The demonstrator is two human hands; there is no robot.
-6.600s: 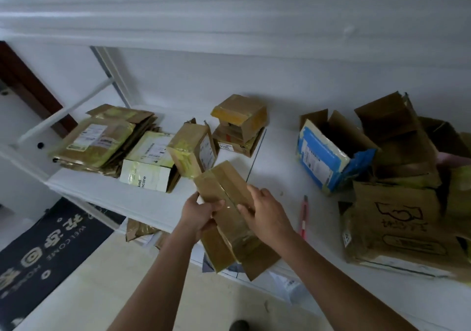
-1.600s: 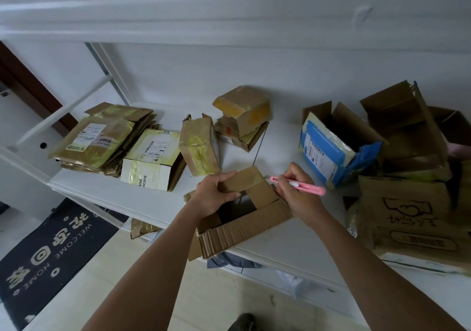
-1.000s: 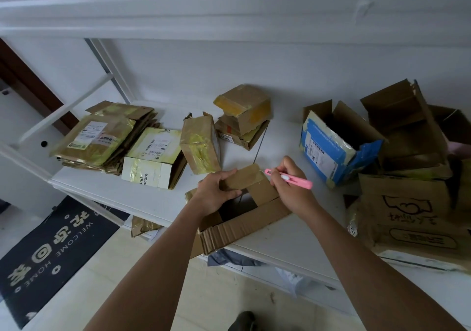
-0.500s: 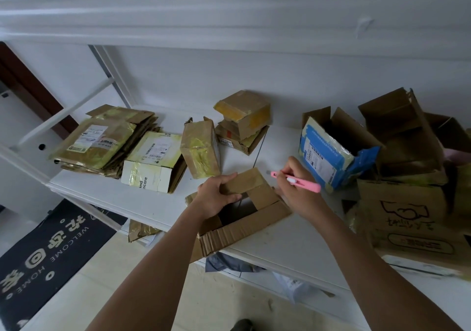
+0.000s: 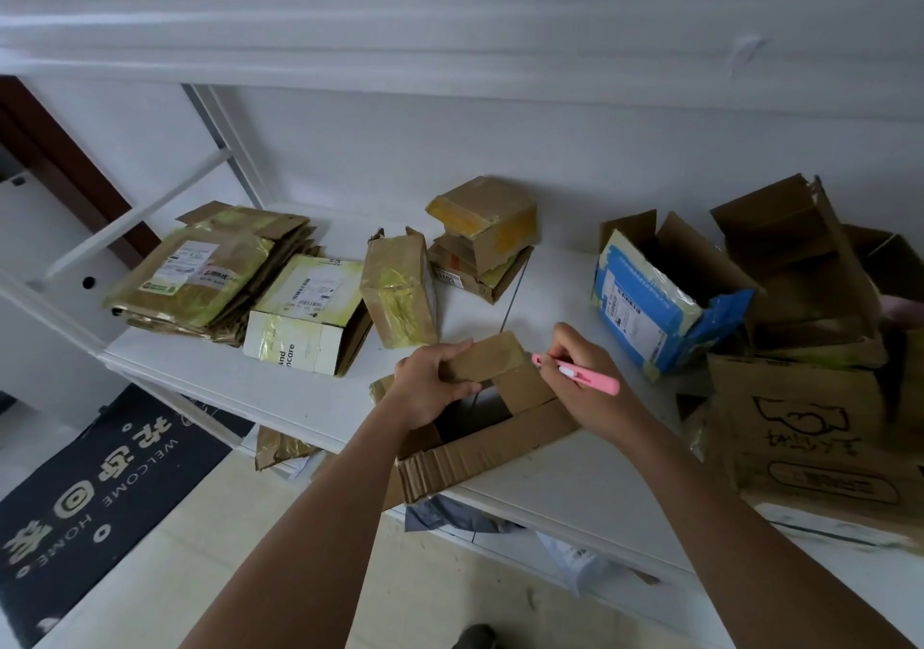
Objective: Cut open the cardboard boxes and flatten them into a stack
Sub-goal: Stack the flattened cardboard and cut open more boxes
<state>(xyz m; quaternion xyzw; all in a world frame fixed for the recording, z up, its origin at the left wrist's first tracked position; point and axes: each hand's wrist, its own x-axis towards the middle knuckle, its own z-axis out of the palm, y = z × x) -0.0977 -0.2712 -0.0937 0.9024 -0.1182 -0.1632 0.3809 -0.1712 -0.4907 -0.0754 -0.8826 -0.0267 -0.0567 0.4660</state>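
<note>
From the head camera, an open cardboard box [image 5: 480,428] lies at the front edge of the white bench [image 5: 575,478], partly overhanging it. The left hand [image 5: 430,388] grips a raised flap, fingers curled over its top edge. The right hand [image 5: 585,388] pinches a pink cutter [image 5: 580,374], its tip at the flap's right corner. Flattened boxes [image 5: 210,273] are stacked at the far left.

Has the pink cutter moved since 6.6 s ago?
Yes. The pink cutter then lay on the white shelf; now the right hand holds it at the open box.
</note>
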